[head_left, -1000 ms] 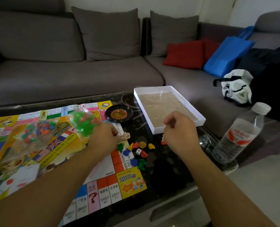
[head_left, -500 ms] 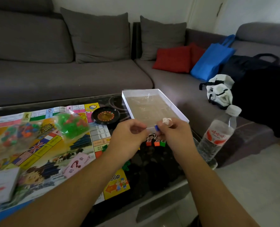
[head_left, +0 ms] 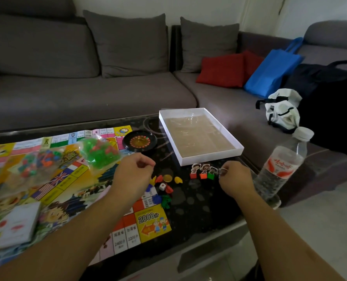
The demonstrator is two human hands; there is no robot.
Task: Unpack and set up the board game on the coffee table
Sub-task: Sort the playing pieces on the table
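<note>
Game board lies unfolded across the left and middle of the dark coffee table, its 2000 corner square toward the near edge; two clear bags rest on it, one of green pieces toward the board's far edge, one of mixed orange and blue pieces further left; white card stack on the board near its near-left part.

Roulette wheel, small and black, sits at the board's far-right corner, partly on the bare tabletop; open white box tray just right of it, at the table's far-right corner.

Three character standees on red, orange and green bases stand upright in a row just off the tray's near edge; loose tokens with a white die scattered off the board's right edge.

Left hand above the board's right edge, fingers curled in, thumb against forefinger; whether anything is held, cannot tell.

Right hand just right of the standees, fingertips pinching a small piece, too small to identify.

Water bottle upright at the table's right edge; grey sofa behind.
</note>
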